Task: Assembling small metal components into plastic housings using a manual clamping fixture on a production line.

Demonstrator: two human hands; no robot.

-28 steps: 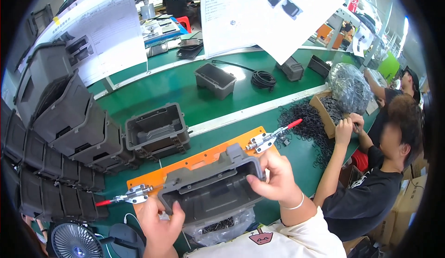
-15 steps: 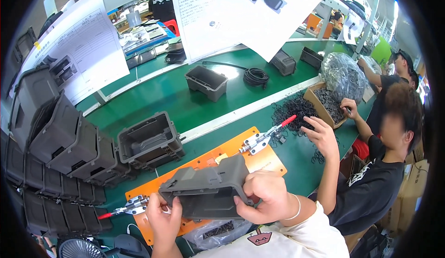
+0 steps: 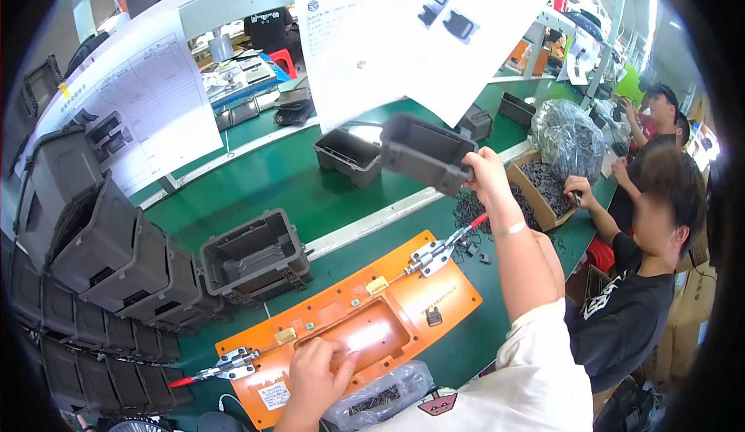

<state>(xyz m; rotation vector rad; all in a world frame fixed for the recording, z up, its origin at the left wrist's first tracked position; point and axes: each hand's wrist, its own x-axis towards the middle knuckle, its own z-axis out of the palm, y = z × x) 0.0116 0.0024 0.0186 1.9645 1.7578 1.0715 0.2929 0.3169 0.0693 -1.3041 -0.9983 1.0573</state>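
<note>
My right hand (image 3: 487,174) grips the right end of a dark grey plastic box (image 3: 427,156). It is raised above the far side of the bench, its hollow side facing me, and looks slightly blurred. Below lies an orange fixture plate (image 3: 446,296) with a rectangular recess and red-handled toggle clamps (image 3: 434,255) at both ends. My left hand (image 3: 318,374) is over the near edge of the recess, fingers loosely bent, thumb apart, holding nothing. A small black clip (image 3: 433,317) sits on the plate's right part. Beside the plate's near edge lies a clear plastic bag (image 3: 380,395) of dark parts.
Grey boxes (image 3: 128,253) are stacked at left, with an open box (image 3: 256,253) beside them. Another box (image 3: 349,156) stands on the far strip. At right are a carton (image 3: 539,195) of small black parts and a co-worker's hand (image 3: 578,189). Paper sheets (image 3: 365,44) hang ahead.
The box has left the fixture, carried up and away to the far right by my right hand. My left hand has let go of it. The recess now shows.
</note>
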